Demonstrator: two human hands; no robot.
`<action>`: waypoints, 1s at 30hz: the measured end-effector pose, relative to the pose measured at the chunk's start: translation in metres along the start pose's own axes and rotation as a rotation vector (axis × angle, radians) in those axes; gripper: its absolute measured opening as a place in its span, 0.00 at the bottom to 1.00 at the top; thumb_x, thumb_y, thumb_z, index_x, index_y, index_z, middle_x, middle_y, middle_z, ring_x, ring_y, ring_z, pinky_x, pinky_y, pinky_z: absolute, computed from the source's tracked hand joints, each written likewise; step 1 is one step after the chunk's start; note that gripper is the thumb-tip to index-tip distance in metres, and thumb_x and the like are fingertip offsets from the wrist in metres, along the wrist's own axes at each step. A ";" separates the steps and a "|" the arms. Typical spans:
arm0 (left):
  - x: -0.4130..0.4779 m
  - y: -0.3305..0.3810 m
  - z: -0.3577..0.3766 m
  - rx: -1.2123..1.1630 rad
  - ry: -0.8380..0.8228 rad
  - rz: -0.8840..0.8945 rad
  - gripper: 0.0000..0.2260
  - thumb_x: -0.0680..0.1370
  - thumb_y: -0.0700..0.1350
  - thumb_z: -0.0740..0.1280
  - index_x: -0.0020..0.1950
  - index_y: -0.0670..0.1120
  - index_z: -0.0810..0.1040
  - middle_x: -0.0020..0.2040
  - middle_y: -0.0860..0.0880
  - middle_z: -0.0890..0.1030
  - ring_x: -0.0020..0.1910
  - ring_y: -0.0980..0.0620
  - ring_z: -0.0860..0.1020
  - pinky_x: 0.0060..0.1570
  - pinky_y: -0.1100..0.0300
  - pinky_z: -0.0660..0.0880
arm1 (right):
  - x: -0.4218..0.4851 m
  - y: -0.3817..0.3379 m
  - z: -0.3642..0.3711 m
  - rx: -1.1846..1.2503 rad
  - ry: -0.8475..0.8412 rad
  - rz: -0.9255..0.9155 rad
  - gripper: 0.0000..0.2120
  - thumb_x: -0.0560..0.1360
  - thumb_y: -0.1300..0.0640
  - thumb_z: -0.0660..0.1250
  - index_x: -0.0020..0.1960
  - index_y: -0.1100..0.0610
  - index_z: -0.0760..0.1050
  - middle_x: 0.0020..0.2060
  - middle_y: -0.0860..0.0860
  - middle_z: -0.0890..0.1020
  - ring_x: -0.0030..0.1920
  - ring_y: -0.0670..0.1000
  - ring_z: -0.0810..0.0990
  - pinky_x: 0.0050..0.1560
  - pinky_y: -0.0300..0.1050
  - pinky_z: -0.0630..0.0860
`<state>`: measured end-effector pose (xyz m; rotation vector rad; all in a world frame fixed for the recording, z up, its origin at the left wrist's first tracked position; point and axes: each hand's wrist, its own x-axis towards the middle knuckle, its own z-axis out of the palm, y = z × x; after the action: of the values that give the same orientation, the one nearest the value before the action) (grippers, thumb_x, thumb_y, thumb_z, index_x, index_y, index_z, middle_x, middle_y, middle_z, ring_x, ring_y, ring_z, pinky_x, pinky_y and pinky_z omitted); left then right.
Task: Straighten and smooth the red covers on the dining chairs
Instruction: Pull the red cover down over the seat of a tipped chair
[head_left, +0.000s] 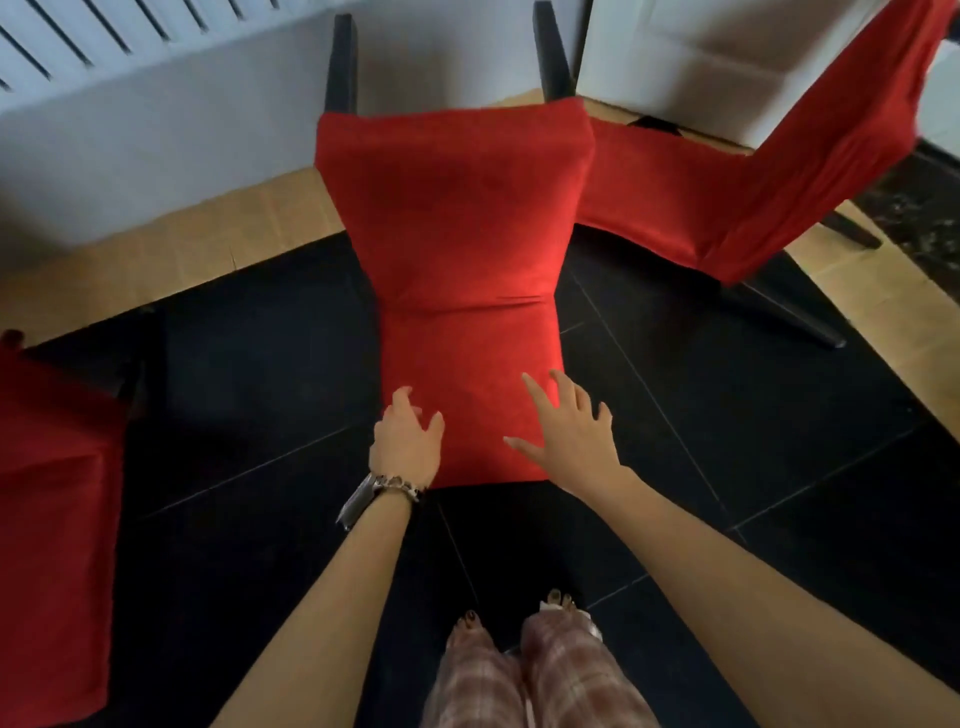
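A person is bending over the middle chair's red cover (457, 218), which is lying stretched over the chair on the dark tiled floor (249, 364), near the tan strip along the floor's far edge. The cover is showing a crease across its narrow waist; two dark posts (340, 57) are rising past its far end. The left hand (405, 441) is sitting at the near left edge of the cover with fingers loosely curved and released, gripping no cloth that can be seen. The right hand (571, 431) is reaching over the near right part of the cover with fingers spread and straight, released as well; whether the palm is pressing the cloth or hovering just above it cannot be told. A watch and bracelet (384, 488) are circling the left wrist. A second red-covered chair (753, 182) is leaning just beside the first toward the floor's far right corner, and a third red cover (52, 493) is showing at the left edge. Plaid trousers (545, 675) and bare toes are showing below.
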<state>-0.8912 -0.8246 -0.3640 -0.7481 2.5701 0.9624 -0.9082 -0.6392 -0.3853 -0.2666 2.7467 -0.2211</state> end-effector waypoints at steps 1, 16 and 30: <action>0.011 -0.011 0.016 -0.024 -0.009 0.002 0.23 0.80 0.50 0.62 0.73 0.47 0.62 0.63 0.50 0.76 0.60 0.49 0.74 0.58 0.48 0.73 | 0.008 0.004 0.018 0.000 -0.003 0.001 0.40 0.75 0.34 0.58 0.78 0.46 0.42 0.77 0.56 0.52 0.75 0.58 0.55 0.69 0.65 0.59; 0.120 -0.135 0.214 0.127 0.040 0.158 0.19 0.78 0.50 0.66 0.67 0.48 0.67 0.60 0.51 0.75 0.58 0.50 0.73 0.54 0.51 0.73 | 0.098 0.074 0.250 -0.183 -0.014 -0.197 0.40 0.75 0.34 0.59 0.78 0.44 0.43 0.77 0.54 0.47 0.77 0.56 0.49 0.71 0.65 0.56; 0.174 -0.201 0.337 -0.191 -0.248 -0.003 0.11 0.80 0.54 0.61 0.48 0.48 0.78 0.42 0.52 0.83 0.40 0.54 0.80 0.47 0.54 0.78 | 0.167 0.105 0.376 -0.290 0.026 -0.357 0.46 0.73 0.32 0.60 0.77 0.45 0.34 0.77 0.55 0.42 0.77 0.58 0.43 0.70 0.70 0.48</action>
<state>-0.8902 -0.7895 -0.7911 -0.6342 2.2866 1.2289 -0.9351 -0.6168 -0.8083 -0.8377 2.7330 0.0856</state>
